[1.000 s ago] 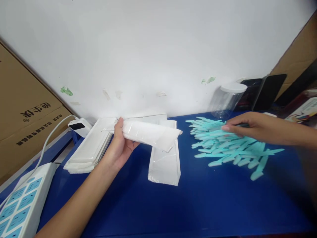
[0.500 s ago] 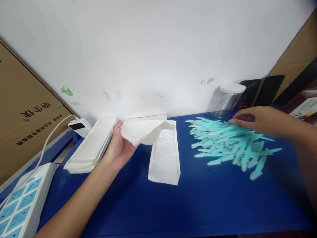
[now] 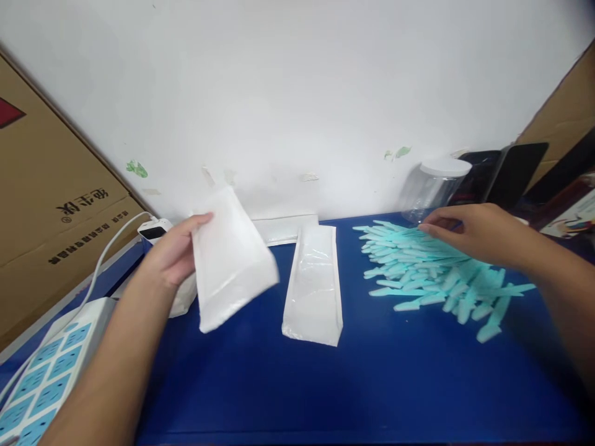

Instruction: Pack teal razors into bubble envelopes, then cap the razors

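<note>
My left hand (image 3: 179, 251) grips the edge of a flat white padded envelope (image 3: 235, 266), lifted and tilted above the table. Behind that hand a stack of similar white envelopes (image 3: 185, 297) is mostly hidden. Another white envelope with a shiny, creased face (image 3: 313, 285) lies flat in the middle, overlapping one lying crosswise (image 3: 283, 229) against the wall. My right hand (image 3: 469, 232) is at the back of a heap of turquoise eyebrow razors (image 3: 427, 266), thumb and forefinger drawn together. Whatever is between those fingertips cannot be made out.
A clear jar with a white lid (image 3: 439, 183) stands behind the heap, beside dark flat objects (image 3: 511, 176). At left are a power strip (image 3: 51, 371), a white device with a cable (image 3: 153, 229) and a cardboard box (image 3: 60, 186). A white wall (image 3: 297, 93) bounds the blue table (image 3: 325, 390).
My left hand has moved left with the envelope, which has swung from folded over the middle to hanging down flat. My right hand stays at the razor heap. The view has shifted slightly.
</note>
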Available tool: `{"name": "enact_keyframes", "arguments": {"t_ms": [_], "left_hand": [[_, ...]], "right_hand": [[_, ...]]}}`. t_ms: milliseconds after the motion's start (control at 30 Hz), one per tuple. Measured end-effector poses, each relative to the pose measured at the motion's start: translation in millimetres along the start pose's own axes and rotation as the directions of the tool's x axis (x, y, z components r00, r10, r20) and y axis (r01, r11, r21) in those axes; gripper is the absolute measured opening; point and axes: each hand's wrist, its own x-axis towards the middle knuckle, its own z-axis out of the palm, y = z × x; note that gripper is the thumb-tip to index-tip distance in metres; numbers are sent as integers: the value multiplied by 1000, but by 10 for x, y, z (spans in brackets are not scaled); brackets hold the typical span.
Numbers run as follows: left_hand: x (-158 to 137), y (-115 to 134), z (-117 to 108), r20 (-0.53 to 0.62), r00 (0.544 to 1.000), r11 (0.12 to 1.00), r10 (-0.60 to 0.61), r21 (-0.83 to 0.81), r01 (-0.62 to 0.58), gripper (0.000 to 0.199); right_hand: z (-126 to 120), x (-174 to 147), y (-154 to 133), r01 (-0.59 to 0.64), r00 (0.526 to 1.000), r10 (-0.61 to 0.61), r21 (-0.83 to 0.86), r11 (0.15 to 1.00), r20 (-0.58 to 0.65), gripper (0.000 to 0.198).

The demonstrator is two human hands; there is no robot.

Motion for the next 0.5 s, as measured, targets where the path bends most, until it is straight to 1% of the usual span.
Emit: {"name": "enact_keyframes", "arguments": {"t_ms": [33,67,100,133,167,200,233,267,333,400,433,467,500], "left_hand": [[38,72,-98,-100,994,998,35,50,-30,20],[63,142,-198,-200,972,990,121,101,-102,20],[77,207,-299,-283,925,963,253,165,-213,21],[81,266,-396,-367,820,894,439,267,-359,24],[78,316,-485,-389,707,800,590,403,-445,29],[74,355,-563,-368,616,703,696,523,-482,34],[71,383,-628,-335,553,624,763,605,-494,40],[73,399,-678,-302,535,581,789,650,-489,43],[89,411,-740,-264,536,549,802,679,-487,45],[96,418,-763,-201,530,494,824,713,-497,41],[83,428,-763,-158,512,442,845,744,-501,38],[54,444,-758,-119,484,381,867,784,-490,37],[7,465,-745,-79,479,325,874,828,-457,38]], "right_hand": [[12,-6,-22,9,1000,-9,0,1000,8,43],[23,-11,-40,18,1000,-18,-3,1000,12,45],[34,-15,-53,25,1000,-24,-6,1000,13,45],[45,-18,-62,27,1000,-27,-8,1000,13,45],[56,-19,-69,27,1000,-27,-8,1000,14,45],[67,-19,-74,26,1000,-26,-6,1000,16,45],[78,-18,-77,26,999,-26,-2,1000,21,44],[89,-17,-81,26,999,-26,3,1000,29,44],[109,-13,-86,30,999,-30,15,999,37,44],[122,-10,-93,31,999,-32,22,999,36,43],[125,-10,-97,30,999,-31,24,999,39,44],[125,-11,-102,28,999,-29,24,999,42,44],[121,-13,-107,27,999,-28,23,999,45,45]]}}
